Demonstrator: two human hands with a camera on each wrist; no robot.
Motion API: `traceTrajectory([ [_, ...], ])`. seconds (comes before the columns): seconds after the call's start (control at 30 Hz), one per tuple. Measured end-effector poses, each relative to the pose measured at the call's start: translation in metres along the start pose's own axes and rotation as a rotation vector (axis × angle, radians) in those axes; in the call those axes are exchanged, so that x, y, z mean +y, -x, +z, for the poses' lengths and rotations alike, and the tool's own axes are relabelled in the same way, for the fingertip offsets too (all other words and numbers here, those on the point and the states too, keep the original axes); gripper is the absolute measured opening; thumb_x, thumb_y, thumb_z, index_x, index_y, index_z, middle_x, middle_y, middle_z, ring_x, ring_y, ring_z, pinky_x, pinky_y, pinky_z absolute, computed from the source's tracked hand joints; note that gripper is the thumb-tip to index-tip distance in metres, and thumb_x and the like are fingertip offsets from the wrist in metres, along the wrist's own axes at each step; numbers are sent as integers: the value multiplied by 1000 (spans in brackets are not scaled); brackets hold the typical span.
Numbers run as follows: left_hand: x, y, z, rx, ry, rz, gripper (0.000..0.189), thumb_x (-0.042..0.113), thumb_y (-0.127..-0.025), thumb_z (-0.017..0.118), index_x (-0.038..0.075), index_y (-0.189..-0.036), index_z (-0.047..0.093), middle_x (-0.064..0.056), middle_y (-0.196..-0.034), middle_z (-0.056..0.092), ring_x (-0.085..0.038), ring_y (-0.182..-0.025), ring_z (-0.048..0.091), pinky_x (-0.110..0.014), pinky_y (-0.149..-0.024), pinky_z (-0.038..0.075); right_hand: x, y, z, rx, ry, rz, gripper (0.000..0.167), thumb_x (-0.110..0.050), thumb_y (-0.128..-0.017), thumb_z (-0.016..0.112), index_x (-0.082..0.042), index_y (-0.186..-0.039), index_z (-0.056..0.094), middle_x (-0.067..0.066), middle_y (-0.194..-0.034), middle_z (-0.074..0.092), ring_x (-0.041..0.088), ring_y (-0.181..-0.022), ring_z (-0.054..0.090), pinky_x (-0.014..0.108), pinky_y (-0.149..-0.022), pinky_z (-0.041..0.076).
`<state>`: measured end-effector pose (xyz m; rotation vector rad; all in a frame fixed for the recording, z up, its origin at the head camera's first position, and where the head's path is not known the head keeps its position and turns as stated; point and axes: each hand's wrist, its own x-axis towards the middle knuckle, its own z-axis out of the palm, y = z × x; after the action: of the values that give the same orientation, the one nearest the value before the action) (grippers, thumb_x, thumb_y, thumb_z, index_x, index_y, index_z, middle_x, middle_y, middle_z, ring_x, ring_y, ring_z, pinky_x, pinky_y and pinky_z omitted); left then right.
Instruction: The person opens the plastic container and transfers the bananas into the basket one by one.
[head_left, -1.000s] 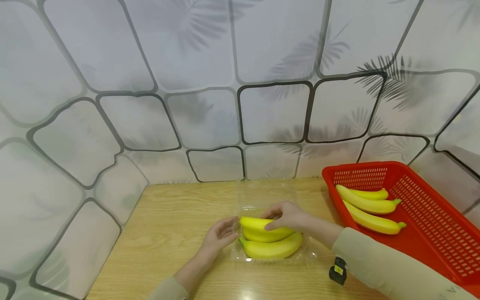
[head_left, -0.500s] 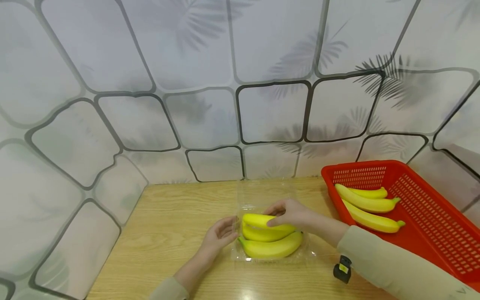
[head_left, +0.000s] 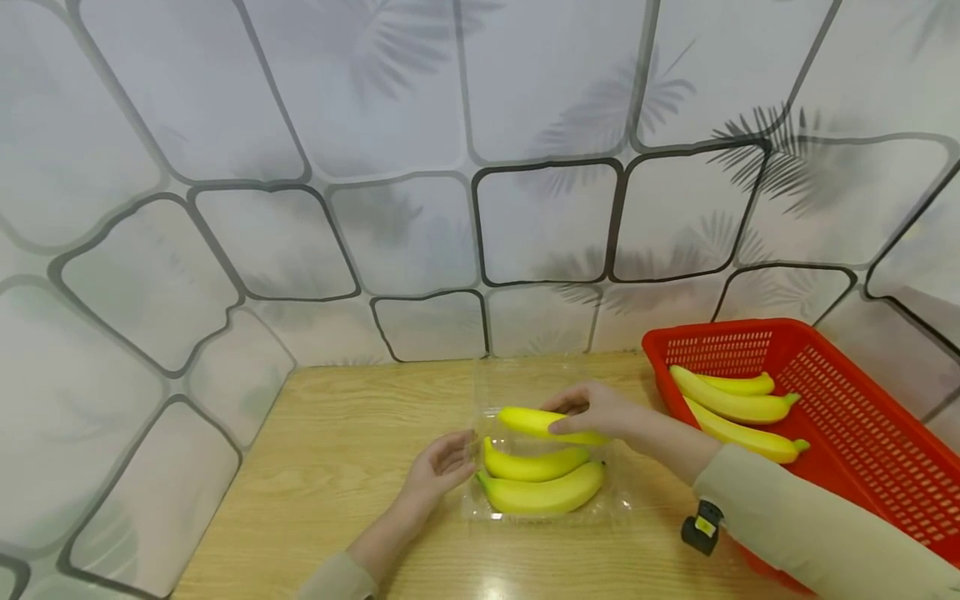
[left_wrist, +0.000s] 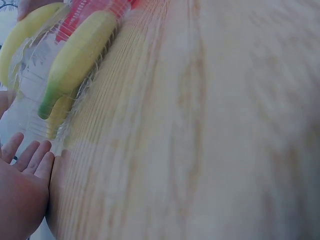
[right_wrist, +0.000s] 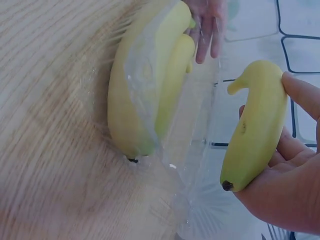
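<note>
Right grip [head_left: 592, 412] pinches banana [head_left: 525, 421] over box [head_left: 613, 498], 12 o'clock of boxed pair [head_left: 543, 490] | left grip [head_left: 438, 467] slack at box's 9 o'clock, likely to steady it | basket [head_left: 847, 454] at 3 o'clock, presumably for reach

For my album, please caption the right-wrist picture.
The right hand holds one banana near a clear container with two bananas inside.

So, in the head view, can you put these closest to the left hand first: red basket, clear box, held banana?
1. Clear box: just right of the left hand.
2. Held banana: farther right, in the right hand.
3. Red basket: far right.
</note>
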<state>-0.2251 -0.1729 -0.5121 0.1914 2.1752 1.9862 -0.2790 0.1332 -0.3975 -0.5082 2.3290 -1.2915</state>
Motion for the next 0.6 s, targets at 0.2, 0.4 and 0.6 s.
traceTrajectory([
  [0.2, 0, -1, 0, 1, 1, 3, 58, 8, -100, 71, -6, -151, 48, -25, -161, 48, -42, -145, 51, -29, -122, 47, -3, 4, -10, 9, -10, 28, 42, -16, -97, 78, 4, -132, 70, 20, -128, 75, 21, -110, 72, 31, -95, 60],
  [0.4, 0, -2, 1, -2, 3, 3, 58, 7, -100, 71, -7, -151, 47, -26, -161, 48, -43, -144, 51, -24, -119, 49, -4, 10, -22, 60, 2, 83, 48, -23, -96, 80, 0, -136, 69, 19, -135, 73, 22, -115, 70, 31, -95, 60],
  [0.6, -1, -2, 1, 2, 4, 2, 58, 6, -100, 71, -7, -151, 47, -25, -161, 48, -43, -144, 51, -20, -116, 49, -5, 15, -32, 87, 10, 98, 50, -26, -96, 80, -2, -138, 68, 18, -137, 72, 21, -114, 70, 29, -92, 58],
])
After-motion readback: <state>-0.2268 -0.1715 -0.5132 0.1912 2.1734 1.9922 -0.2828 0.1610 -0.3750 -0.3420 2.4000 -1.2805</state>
